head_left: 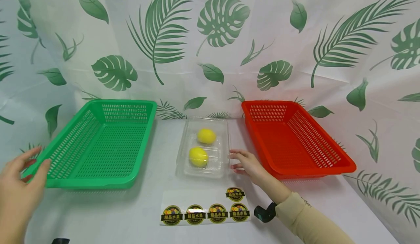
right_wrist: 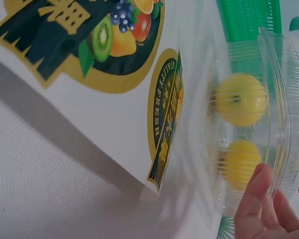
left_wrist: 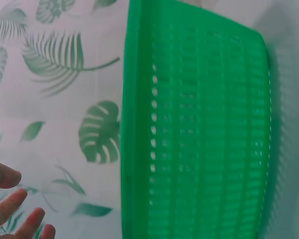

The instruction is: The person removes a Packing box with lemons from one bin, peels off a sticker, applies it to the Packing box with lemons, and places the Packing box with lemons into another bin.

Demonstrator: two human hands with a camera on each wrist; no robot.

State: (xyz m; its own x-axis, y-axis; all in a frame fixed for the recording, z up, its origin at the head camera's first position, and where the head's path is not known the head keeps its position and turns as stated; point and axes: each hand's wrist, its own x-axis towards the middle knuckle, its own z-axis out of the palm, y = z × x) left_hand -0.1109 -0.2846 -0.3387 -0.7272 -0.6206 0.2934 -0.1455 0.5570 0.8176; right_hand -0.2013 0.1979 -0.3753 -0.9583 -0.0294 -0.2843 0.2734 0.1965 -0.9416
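A clear plastic clamshell box (head_left: 218,163) lies in the middle of the table with its lid down. Two lemons (head_left: 206,136) (head_left: 198,157) sit inside it, one behind the other. My right hand (head_left: 247,165) is at the box's right side, fingers loosely spread; fingertips (right_wrist: 259,181) overlap the box edge in the right wrist view, and whether they touch it I cannot tell. At the near left corner of a green basket (head_left: 95,183) is my left hand (head_left: 21,191), with thumb and fingers apart. The left wrist view shows those fingers clear of the basket wall.
A red basket (head_left: 315,171) stands at the right. In front of the box lies a white sheet of round fruit stickers (head_left: 195,215), its corner lifted from the table. A black object (head_left: 265,213) shows by the right wrist. Leaf-print cloth (head_left: 210,54) hangs behind.
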